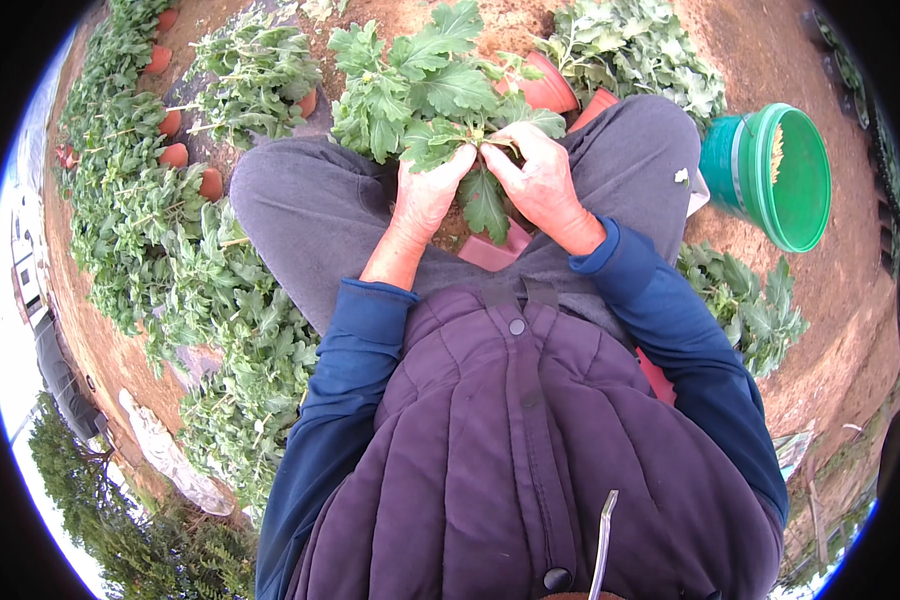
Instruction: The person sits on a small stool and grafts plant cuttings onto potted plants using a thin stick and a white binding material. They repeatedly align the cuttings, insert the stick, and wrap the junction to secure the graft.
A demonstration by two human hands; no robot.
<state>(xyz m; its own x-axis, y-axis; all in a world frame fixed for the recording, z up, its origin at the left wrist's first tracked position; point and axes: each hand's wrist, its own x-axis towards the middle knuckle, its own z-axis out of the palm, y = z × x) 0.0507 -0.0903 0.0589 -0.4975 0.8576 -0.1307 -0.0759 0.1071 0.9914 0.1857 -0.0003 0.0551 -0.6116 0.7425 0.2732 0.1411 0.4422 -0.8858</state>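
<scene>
A green leafy plant (450,86) with broad lobed leaves, like a chrysanthemum, stands between my bent knees. My left hand (433,187) pinches it near a stem joint with thumb and fingertips. Close beside it, my right hand (544,184) grips the same spot, thumb towards the left thumb. One large leaf (484,202) hangs below the two thumbs. My fingers and the leaves hide exactly what each fingertip holds. The plant's own pot is not clearly visible.
Terracotta-coloured pots (546,84) lie tipped beyond my right knee, near more foliage (637,52). A green bucket (799,176) with thin pale sticks stands at right. Rows of potted plants (131,202) line the left. Another plant (746,304) is beside my right elbow.
</scene>
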